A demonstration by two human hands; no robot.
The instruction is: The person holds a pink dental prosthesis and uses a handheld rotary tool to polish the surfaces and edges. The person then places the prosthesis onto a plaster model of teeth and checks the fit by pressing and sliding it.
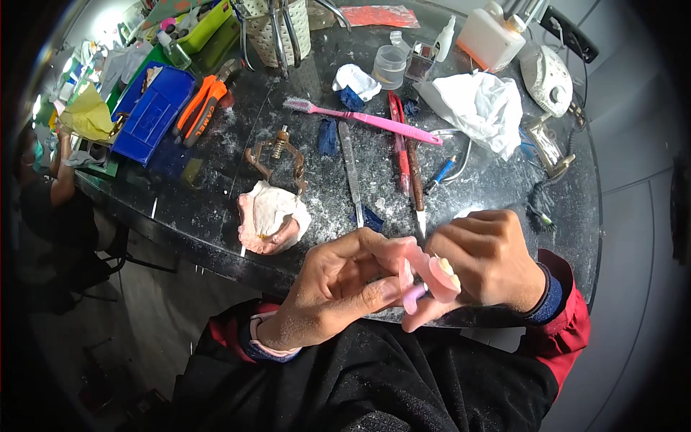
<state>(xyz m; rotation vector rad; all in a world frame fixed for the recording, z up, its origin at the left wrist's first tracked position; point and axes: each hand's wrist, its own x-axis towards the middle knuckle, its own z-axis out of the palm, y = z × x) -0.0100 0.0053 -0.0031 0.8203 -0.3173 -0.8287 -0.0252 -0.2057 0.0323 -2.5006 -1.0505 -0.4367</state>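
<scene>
Both hands meet above the dusty black table (216, 209) edge; the left hand (338, 288) and the right hand (489, 263) pinch a pink denture (435, 277) between fingertips; a plaster cast (272, 216) lies near, left.

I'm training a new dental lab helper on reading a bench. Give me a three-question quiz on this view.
1. True or false: both hands hold the pink denture piece.
2. What lies nearest the plaster cast: A the rusty metal clamp, B the pink toothbrush, C the white crumpled cloth?
3. What colour are the handles of the pliers?

Key: 1 true, the left hand and right hand both grip it. 2 A. 3 orange.
</scene>
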